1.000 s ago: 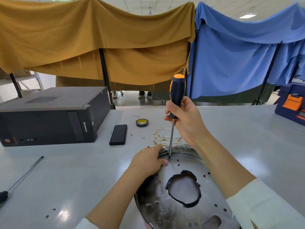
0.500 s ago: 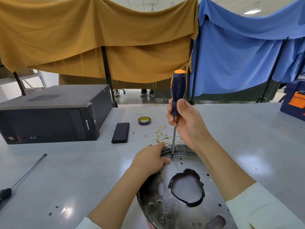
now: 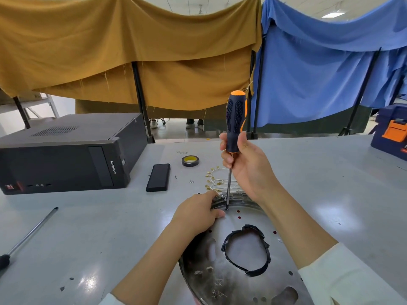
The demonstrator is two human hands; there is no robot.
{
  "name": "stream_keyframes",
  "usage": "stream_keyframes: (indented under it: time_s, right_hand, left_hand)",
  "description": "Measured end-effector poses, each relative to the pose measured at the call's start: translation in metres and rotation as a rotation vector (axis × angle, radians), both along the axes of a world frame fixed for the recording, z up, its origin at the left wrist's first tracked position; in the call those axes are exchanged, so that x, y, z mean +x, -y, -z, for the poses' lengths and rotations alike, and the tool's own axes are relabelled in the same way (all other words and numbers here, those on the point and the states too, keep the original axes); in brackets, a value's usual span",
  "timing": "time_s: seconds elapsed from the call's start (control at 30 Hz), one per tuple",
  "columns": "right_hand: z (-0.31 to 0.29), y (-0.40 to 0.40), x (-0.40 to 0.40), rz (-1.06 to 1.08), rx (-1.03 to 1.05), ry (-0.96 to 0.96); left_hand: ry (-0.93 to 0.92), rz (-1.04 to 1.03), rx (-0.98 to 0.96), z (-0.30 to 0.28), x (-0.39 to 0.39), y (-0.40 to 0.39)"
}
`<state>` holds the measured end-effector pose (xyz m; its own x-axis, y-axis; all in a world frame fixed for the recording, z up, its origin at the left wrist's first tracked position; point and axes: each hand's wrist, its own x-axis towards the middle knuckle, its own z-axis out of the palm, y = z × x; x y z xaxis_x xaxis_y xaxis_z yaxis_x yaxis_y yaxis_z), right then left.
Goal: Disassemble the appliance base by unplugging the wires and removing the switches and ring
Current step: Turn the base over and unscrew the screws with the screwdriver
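Head view: right hand (image 3: pixel 248 164) is gripping upright screwdriver (image 3: pixel 233 137), tip seated on appliance base (image 3: pixel 237 260) lower centre; left hand (image 3: pixel 196 214) is clasping its rim; unscrewing appears underway, needing steady downward turning

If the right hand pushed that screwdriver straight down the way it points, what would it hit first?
The right hand holds the screwdriver upright; its tip seems already on a screw in the metal base.
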<state>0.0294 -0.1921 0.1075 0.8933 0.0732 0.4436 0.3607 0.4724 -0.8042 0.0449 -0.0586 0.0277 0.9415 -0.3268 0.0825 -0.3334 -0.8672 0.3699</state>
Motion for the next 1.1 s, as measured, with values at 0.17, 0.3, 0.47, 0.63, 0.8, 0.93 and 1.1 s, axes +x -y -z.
stream_keyframes:
  time_s: [0.17, 0.3, 0.47, 0.63, 0.8, 0.93, 1.1]
  right_hand:
    - [0.0000, 0.0004, 0.0008, 0.031, 0.021, -0.006]
    - [0.0026, -0.0002, 0.0016, 0.024, 0.007, 0.017]
    - [0.0033, -0.0005, 0.0034, -0.024, 0.020, -0.026]
    - [0.0058, 0.0010, 0.0042, -0.006, 0.009, 0.001]
    - [0.0051, -0.0013, 0.0049, 0.012, 0.007, -0.029]
    - [0.0049, 0.0005, 0.0050, 0.035, 0.013, -0.015]
    - [0.0075, 0.0004, 0.0064, 0.019, 0.005, -0.022]
  left_hand:
    - [0.004, 0.005, 0.000, 0.0007, 0.0007, 0.0001]
    - [0.003, 0.006, 0.005, 0.0010, 0.0009, -0.0001]
    - [0.004, 0.008, 0.006, 0.0006, 0.0017, 0.0000]
    - [0.004, 0.005, 0.010, 0.0006, 0.0022, 0.0005]
    - [-0.002, 0.001, 0.006, 0.0004, 0.0016, 0.0001]
    - [-0.005, 0.000, -0.005, 0.0003, 0.0019, 0.0002]
    - [-0.004, -0.004, -0.004, 0.0000, 0.0012, -0.0001]
